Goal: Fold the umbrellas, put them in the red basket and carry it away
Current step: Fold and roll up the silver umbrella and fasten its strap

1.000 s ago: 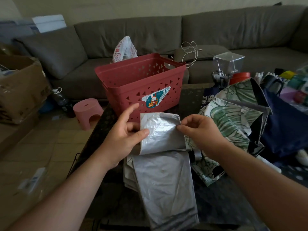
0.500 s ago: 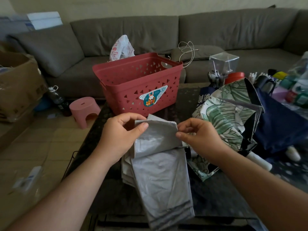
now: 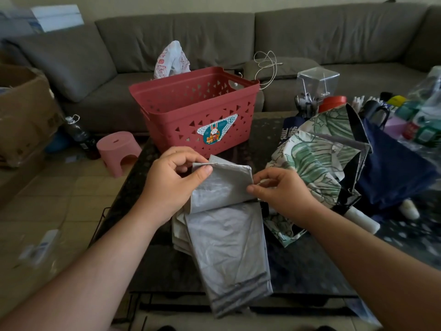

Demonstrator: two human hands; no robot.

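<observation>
Three umbrellas (image 3: 229,235), one red basket (image 3: 195,111)

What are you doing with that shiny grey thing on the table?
I'm folding up a silver umbrella on the dark table. My left hand pinches one side of its folded-over top flap and my right hand pinches the other side. The red basket waits just behind, and nothing shows inside it from here. A leaf-print umbrella and a navy umbrella lie unfolded to the right.
</observation>
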